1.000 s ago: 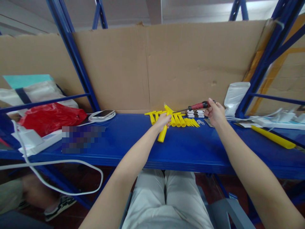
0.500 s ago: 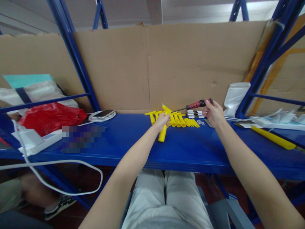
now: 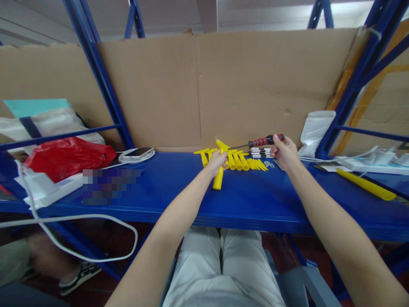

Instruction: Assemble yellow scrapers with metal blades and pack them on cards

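Directions use the wearer's seat as clock centre, with 12 o'clock straight ahead.

1. Position. The yellow T-shaped tool [image 3: 217, 181] is at 12 o'clock, raised in front of the cardboard panel [image 3: 255, 85]; its handle points toward 6 o'clock. The screwdriver [image 3: 262, 141] is at 1 o'clock, its shaft directed toward 9 o'clock at the tool's head. Whether the tip touches cannot be told.

2. Grip state. The left hand [image 3: 218, 162] is wrapped around the upper handle. The right hand [image 3: 286, 152] pinches the screwdriver's rear end between thumb and fingers.

3. Handling, as judged. The yellow tool appears to be light, rigid plastic, smooth enough to turn under side load, with low risk of breakage. The upper handle, close beneath the head, is the suitable holding point. The screwdriver appears stiff and heavier at its handle; a rear pinch permits rotation but gives limited control of the tip.

4. Edges and room. The bench [image 3: 172, 187] has its front edge at 6 o'clock from the tool; blue surface shows between the two, and more extends toward 9 o'clock. The panel limits travel toward 12 o'clock. The row of yellow tools [image 3: 236, 162], the small yellow wedges [image 3: 257, 164], the black-and-white strips [image 3: 261, 150] and the loose small parts [image 3: 268, 164] lie close at 12 to 1 o'clock and could be knocked by a low sweep. The phone [image 3: 142, 151] rests at 10 to 11 o'clock, well apart.
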Demonstrator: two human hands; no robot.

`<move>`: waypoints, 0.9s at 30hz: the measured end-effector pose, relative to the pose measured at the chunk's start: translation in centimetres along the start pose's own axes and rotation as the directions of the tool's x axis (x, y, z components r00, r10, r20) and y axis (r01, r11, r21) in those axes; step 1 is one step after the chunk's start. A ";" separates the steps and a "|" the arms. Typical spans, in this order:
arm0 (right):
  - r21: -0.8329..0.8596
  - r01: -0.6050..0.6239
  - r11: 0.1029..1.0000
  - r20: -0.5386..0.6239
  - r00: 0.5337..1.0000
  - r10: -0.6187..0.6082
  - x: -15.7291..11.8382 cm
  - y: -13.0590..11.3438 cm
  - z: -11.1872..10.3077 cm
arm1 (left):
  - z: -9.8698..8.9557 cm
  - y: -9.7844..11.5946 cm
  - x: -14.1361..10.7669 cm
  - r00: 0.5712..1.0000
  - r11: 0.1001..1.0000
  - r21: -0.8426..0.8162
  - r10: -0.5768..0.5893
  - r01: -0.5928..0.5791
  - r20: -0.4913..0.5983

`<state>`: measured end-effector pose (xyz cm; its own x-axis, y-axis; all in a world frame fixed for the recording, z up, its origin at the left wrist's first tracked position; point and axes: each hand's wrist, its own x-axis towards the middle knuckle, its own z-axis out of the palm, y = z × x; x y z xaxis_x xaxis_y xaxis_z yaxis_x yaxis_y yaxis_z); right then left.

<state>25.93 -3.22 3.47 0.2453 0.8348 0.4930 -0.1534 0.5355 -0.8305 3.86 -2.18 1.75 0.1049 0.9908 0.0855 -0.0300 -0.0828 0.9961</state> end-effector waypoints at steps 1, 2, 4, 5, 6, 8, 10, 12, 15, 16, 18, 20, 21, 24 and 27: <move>0.003 -0.001 1.000 -0.011 1.000 0.001 0.0 0.0 0.1 | 0.0 0.0 0.0 1.000 1.000 -0.001 -0.001 0.001 0.002; 0.009 -0.001 1.000 -0.026 1.000 0.002 -0.1 0.1 0.2 | 0.0 0.0 0.0 1.000 1.000 -0.002 -0.004 0.004 0.005; 0.025 0.001 1.000 -0.067 0.998 0.001 -0.1 0.2 0.4 | -0.1 0.0 0.1 1.000 1.000 -0.007 -0.011 0.011 0.015; 0.034 0.003 0.999 -0.089 0.996 0.000 -0.2 0.3 0.5 | -0.1 -0.1 0.1 1.000 1.000 -0.010 -0.015 0.015 0.020; 0.043 0.006 0.999 -0.110 0.994 -0.001 -0.1 0.4 0.6 | -0.1 -0.1 0.1 0.999 1.000 -0.014 -0.018 0.018 0.026; 0.061 0.019 0.998 -0.151 0.988 -0.010 -0.1 0.5 0.6 | -0.1 -0.1 0.1 0.999 1.000 -0.019 -0.021 0.021 0.033; 0.069 0.037 0.997 -0.188 0.982 -0.024 0.0 0.5 0.6 | 0.0 -0.2 0.1 0.999 0.999 -0.021 -0.023 0.024 0.032; 0.059 0.049 0.997 -0.207 0.978 -0.036 0.1 0.5 0.5 | 0.0 -0.2 0.2 0.999 0.999 -0.022 -0.031 0.031 0.018; 0.010 0.044 0.999 -0.195 0.980 -0.041 0.1 0.5 0.5 | -0.1 -0.3 0.4 0.999 0.999 -0.020 -0.039 0.039 -0.004; -0.011 0.037 0.999 -0.184 0.982 -0.039 0.0 0.6 0.6 | -0.1 -0.4 0.4 0.999 0.999 -0.018 -0.038 0.038 -0.011; -0.051 0.025 0.998 -0.155 0.987 -0.033 -0.3 0.8 0.9 | -0.1 -0.4 0.4 0.999 0.999 -0.014 -0.033 0.033 -0.018; -0.089 0.012 0.996 -0.115 0.993 -0.022 -0.6 1.0 1.2 | 0.0 -0.5 0.4 0.999 1.000 -0.007 -0.027 0.027 -0.025; -0.114 0.001 0.993 -0.092 0.996 -0.011 -0.8 1.1 1.4 | 0.0 -0.5 0.3 0.999 1.000 -0.003 -0.023 0.023 -0.028; -0.224 -0.061 0.973 -0.027 0.998 0.057 -1.2 1.0 1.7 | 0.2 -0.5 0.2 0.999 1.000 0.006 -0.009 0.009 -0.035; -0.362 -0.127 0.924 0.061 0.985 0.160 -1.5 0.8 1.7 | 0.4 -0.5 0.2 0.998 1.000 0.030 0.003 -0.001 -0.055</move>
<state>23.83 -3.83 2.47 0.1588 0.9157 0.3691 0.1734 0.3422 -0.9235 4.24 -2.02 1.25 0.0500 0.9950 0.0867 -0.0001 -0.0868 0.9962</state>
